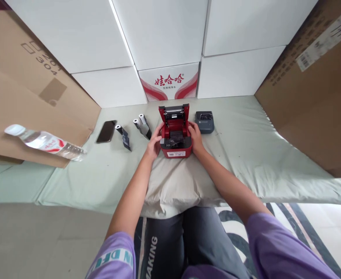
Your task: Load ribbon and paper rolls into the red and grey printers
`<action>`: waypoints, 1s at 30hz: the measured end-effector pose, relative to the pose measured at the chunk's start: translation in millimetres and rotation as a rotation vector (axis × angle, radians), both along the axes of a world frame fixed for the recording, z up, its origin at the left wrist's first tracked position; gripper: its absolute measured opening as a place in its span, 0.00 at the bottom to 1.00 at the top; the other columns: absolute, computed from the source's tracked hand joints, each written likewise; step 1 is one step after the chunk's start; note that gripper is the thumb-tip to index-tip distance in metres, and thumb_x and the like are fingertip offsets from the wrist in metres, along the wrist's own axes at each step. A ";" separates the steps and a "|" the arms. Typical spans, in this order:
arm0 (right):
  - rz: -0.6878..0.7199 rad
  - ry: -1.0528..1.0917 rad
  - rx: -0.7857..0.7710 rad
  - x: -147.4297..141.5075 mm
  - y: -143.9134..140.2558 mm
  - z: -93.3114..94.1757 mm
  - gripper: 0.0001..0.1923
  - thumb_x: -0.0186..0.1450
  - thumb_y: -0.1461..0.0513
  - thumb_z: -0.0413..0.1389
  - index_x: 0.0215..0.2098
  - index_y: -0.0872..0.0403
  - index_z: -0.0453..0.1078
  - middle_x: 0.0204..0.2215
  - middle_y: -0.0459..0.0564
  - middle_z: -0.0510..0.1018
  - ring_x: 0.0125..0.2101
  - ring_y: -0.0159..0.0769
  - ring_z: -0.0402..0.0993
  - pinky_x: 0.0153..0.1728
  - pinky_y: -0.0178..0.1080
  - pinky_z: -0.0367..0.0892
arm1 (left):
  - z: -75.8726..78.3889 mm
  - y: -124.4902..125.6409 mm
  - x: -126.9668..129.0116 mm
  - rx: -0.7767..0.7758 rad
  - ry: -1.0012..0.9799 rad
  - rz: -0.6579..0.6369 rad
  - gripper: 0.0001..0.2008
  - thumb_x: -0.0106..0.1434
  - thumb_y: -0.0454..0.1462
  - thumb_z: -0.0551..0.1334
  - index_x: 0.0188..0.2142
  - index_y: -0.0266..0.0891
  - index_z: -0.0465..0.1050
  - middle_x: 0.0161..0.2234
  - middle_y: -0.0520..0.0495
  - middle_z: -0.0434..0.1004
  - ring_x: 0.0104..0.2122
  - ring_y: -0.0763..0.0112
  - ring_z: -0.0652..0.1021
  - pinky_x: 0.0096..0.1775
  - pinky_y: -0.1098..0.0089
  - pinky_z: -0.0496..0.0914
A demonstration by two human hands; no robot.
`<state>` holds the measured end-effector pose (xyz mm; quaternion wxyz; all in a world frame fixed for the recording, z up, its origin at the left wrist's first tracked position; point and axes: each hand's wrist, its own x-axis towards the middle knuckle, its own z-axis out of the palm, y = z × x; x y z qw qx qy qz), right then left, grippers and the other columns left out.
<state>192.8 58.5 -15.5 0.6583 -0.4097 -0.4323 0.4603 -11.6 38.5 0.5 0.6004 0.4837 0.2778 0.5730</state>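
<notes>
A red and black label printer (176, 144) sits on the cloth-covered surface, its lid (174, 112) raised. Inside its bay lies something dark and shiny that I cannot make out clearly. My left hand (154, 144) holds the printer's left side, and my right hand (196, 136) holds its right side. Close behind my right hand is a small dark grey device (204, 122). To the left of the printer lie two paper rolls with dark tails (142, 127) side by side, and another roll with a dark strip (124, 137) lies farther left.
A black phone (107, 131) lies left of the rolls. A clear water bottle (47, 142) leans at the far left by a cardboard box (28, 85). White boxes (170, 31) are stacked behind, and another cardboard box (315, 100) stands at right. A pale green cloth (245, 155) covers the surface.
</notes>
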 end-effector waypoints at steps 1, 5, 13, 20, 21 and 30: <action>-0.002 -0.001 0.004 0.1 0.3 -0.1 0.26 0.62 0.42 0.61 0.51 0.48 0.71 0.54 0.53 0.79 0.58 0.47 0.74 0.64 0.51 0.67 | 0.0 -0.5 -0.5 0.007 -0.003 -0.003 0.37 0.55 0.47 0.68 0.65 0.44 0.73 0.68 0.44 0.72 0.71 0.47 0.67 0.69 0.56 0.64; 0.011 0.003 0.018 0.4 0.1 0.2 0.24 0.63 0.44 0.61 0.50 0.48 0.72 0.53 0.52 0.80 0.56 0.46 0.75 0.63 0.51 0.68 | 1.1 -3.3 -2.8 0.033 0.029 -0.020 0.37 0.55 0.47 0.68 0.64 0.44 0.73 0.68 0.43 0.72 0.71 0.46 0.67 0.68 0.55 0.64; -0.006 0.007 0.028 -2.5 -0.9 -0.7 0.21 0.65 0.45 0.59 0.49 0.48 0.73 0.51 0.50 0.82 0.55 0.44 0.76 0.61 0.48 0.69 | 0.4 1.9 -6.0 0.092 0.179 0.019 0.21 0.53 0.48 0.67 0.45 0.44 0.77 0.71 0.46 0.66 0.67 0.48 0.70 0.59 0.57 0.71; -0.009 -0.016 0.018 -4.6 -4.6 4.6 0.19 0.65 0.46 0.59 0.47 0.49 0.73 0.49 0.50 0.82 0.52 0.44 0.76 0.60 0.48 0.69 | 5.5 3.1 -8.3 0.072 0.233 0.076 0.08 0.49 0.42 0.63 0.26 0.42 0.68 0.66 0.48 0.71 0.64 0.50 0.71 0.53 0.59 0.73; -0.008 -0.019 0.015 -4.7 -4.8 4.7 0.20 0.65 0.46 0.59 0.47 0.48 0.73 0.49 0.49 0.82 0.52 0.44 0.76 0.60 0.48 0.69 | 6.5 2.8 -8.5 0.068 0.232 0.078 0.07 0.48 0.41 0.63 0.25 0.42 0.69 0.66 0.48 0.71 0.65 0.50 0.71 0.53 0.58 0.73; 0.003 -0.010 0.022 -3.9 -3.5 3.1 0.18 0.64 0.47 0.59 0.46 0.48 0.73 0.47 0.49 0.82 0.50 0.44 0.77 0.58 0.47 0.70 | 6.3 4.5 -6.4 0.056 0.222 0.101 0.06 0.46 0.41 0.63 0.24 0.42 0.70 0.66 0.50 0.71 0.65 0.50 0.69 0.55 0.59 0.71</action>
